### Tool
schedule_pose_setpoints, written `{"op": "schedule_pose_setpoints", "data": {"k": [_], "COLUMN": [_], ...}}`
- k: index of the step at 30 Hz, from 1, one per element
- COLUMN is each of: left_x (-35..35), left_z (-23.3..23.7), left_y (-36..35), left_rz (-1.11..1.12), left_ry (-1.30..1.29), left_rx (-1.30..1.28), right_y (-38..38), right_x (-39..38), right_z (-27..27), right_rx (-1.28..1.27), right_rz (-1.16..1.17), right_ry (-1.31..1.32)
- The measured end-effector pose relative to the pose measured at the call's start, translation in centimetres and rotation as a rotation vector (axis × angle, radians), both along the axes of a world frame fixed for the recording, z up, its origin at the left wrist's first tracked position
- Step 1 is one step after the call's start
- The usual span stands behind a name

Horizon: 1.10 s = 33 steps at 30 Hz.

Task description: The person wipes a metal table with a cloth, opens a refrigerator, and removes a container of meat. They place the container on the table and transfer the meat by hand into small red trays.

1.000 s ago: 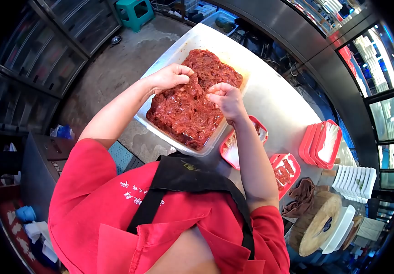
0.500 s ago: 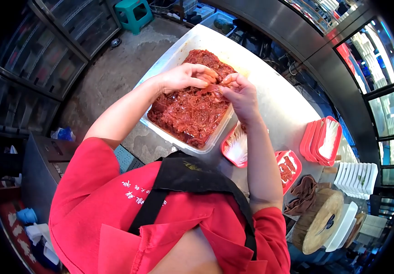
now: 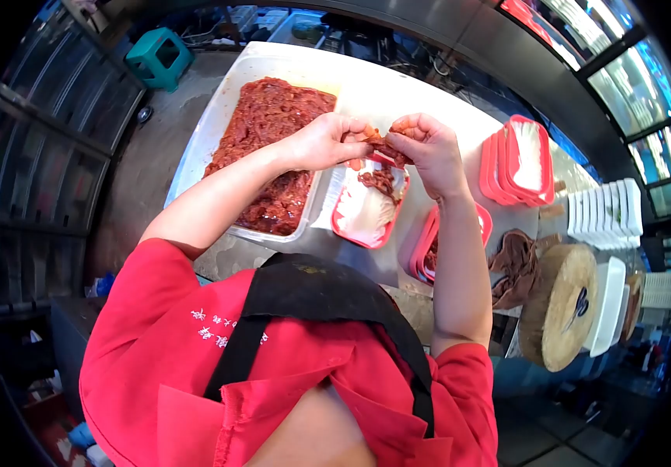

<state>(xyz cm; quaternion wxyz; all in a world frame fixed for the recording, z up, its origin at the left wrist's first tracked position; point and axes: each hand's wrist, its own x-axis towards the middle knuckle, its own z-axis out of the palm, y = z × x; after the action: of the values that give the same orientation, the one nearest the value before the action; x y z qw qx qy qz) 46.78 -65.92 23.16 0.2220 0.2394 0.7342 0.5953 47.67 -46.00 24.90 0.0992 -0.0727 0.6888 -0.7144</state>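
Head view: both hands have shifted off the meat tub (image 3: 212, 124) and now sit above the red tray (image 3: 338, 226). Item one, left hand (image 3: 321, 142): fingers pinched on one end of the meat strip (image 3: 384, 146). Item two, right hand (image 3: 429, 152): fingers pinched on its other end. The meat strip hangs just over the red tray, which holds some meat. The meat tub lies just left of the red tray. The stacked trays (image 3: 518, 167) stand right of the red tray, apart from it, on the surface (image 3: 382, 93).
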Motion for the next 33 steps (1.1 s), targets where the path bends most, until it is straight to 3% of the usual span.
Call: {"op": "schedule_pose_setpoints", "data": {"k": [3, 7, 12, 15, 18, 19, 21, 23, 25, 27, 29, 30, 32, 33], "left_x": [-0.3, 0.1, 0.2, 0.8, 0.6, 0.6, 0.8, 1.0, 1.1, 1.7, 2.8, 2.7, 1.5, 0.6], "left_z": [-1.4, -2.3, -4.2, -4.5, -7.7, -8.7, -10.0, -10.2, -11.8, -11.6, -6.3, -4.4, -3.3, -2.6], "left_y": [1.4, 2.9, 4.2, 4.6, 4.9, 5.1, 5.4, 6.2, 6.3, 6.1, 4.2, 2.7, -2.1, -4.7], "left_rz": [-0.082, -0.063, 0.0, 0.066, 0.093, 0.1, 0.083, 0.034, 0.002, 0.149, 0.182, 0.249, 0.423, 0.43], "left_ry": [-0.135, -0.368, -0.383, -0.48, -0.215, -0.218, 0.456, 0.478, 0.651, 0.672, 0.602, 0.697, 0.783, 0.709], "left_rx": [0.048, 0.076, 0.009, 0.04, -0.321, -0.319, -0.533, -0.728, -0.669, -0.646, -0.458, -0.438, -0.539, -0.633], "right_y": [2.7, 4.6, 5.4, 5.3, 4.4, 3.8, 2.6, 1.9, 1.0, 0.3, 0.6, 0.5, 0.5, 0.6], "right_x": [0.6, 1.6, 1.4, 1.3, 1.9, 2.4, 3.3, 3.9, 3.5, 4.3, 4.1, 4.3, 4.5, 4.7], "right_z": [-1.5, -3.0, -6.5, -8.7, -11.9, -12.3, -12.6, -12.1, -12.7, -11.9, -13.1, -12.9, -11.8, -11.4], "right_rx": [0.071, 0.242, 0.131, -0.027, 0.557, 0.559, 0.855, 0.96, 1.216, 1.246, 1.276, 1.265, 1.274, 1.275], "right_rz": [0.062, 0.126, 0.046, -0.042, -0.14, -0.132, -0.184, -0.153, -0.092, -0.083, -0.013, -0.007, -0.048, -0.042], "right_ry": [0.093, -0.019, -0.072, -0.254, 0.008, 0.009, 0.176, 0.176, 0.12, 0.219, 0.246, 0.258, 0.253, 0.256]}}
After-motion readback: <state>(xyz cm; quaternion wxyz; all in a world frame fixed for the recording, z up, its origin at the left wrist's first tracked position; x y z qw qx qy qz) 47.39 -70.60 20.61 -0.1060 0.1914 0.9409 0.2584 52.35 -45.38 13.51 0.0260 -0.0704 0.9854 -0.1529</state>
